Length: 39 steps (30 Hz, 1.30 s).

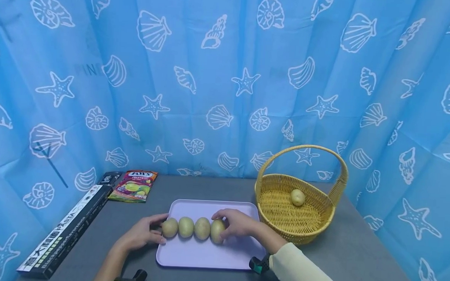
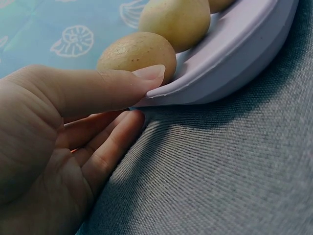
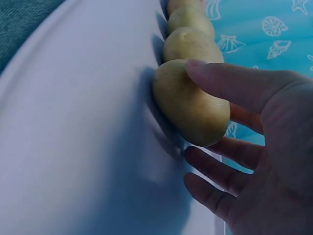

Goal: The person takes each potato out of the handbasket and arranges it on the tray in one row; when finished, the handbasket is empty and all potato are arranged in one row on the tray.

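Observation:
Several potatoes (image 1: 202,228) lie side by side in a row across a lilac tray (image 1: 205,257). At the row's left end my left hand (image 1: 141,233) holds the leftmost potato (image 2: 139,51), thumb on its near side and index finger on its far side. In the left wrist view, that thumb (image 2: 115,88) lies against the potato at the tray's rim, with other fingers lower, outside the rim. My right hand (image 1: 238,224) grips the rightmost potato (image 3: 190,105) between thumb and fingers, its lower fingers (image 3: 210,196) spread apart beside the potato.
Right of the tray stands a yellow woven basket (image 1: 282,218) with a tall handle and one potato (image 1: 297,197) inside. A long black pasta box (image 1: 66,230) and a colourful sweets bag (image 1: 134,187) lie at the left. A blue shell-print curtain (image 1: 227,94) hangs behind the grey table (image 1: 355,255).

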Tool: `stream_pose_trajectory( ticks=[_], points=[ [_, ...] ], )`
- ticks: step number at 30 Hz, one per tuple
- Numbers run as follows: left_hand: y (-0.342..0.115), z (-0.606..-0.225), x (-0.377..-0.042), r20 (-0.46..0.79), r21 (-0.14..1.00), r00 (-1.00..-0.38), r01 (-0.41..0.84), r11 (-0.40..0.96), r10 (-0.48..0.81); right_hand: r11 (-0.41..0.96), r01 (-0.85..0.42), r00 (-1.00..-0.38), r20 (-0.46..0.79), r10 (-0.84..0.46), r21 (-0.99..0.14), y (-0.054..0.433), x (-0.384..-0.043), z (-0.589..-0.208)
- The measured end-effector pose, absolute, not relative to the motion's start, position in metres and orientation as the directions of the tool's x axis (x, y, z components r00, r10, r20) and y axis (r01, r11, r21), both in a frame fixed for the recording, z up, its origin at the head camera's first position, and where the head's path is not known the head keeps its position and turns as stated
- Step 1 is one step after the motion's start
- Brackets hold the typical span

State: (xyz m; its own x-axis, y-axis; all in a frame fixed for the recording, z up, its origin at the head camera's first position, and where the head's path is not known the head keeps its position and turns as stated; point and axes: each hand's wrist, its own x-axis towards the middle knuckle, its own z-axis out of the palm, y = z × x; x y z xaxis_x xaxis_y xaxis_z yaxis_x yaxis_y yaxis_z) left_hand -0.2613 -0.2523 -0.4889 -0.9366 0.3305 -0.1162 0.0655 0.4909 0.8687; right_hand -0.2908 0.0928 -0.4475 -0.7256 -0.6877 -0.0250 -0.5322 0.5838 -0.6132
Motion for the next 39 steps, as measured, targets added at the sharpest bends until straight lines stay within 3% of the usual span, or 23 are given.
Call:
stream_pose_trajectory(
  ticks=[9,20,31,39],
  points=[
    [-0.253,-0.488,-0.261,-0.107,0.873,-0.933,0.077,0.481,0.344,0.554,-0.574,-0.712,0.034,-0.701,-0.603,0.101,-0.288,-0.44],
    [-0.254,-0.489,-0.261,-0.098,0.872,-0.932,0.088,0.481,0.349,0.49,-0.581,-0.706,0.103,-0.701,-0.65,0.139,-0.286,-0.395],
    [-0.255,-0.489,-0.262,-0.105,0.863,-0.931,0.089,0.498,0.348,0.57,-0.565,-0.772,0.138,-0.621,-0.596,0.191,-0.291,-0.363],
    [-0.255,-0.491,-0.264,-0.112,0.865,-0.932,0.079,0.496,0.344,0.578,-0.507,-0.828,0.176,-0.533,-0.639,0.225,-0.306,-0.354]
  ],
)
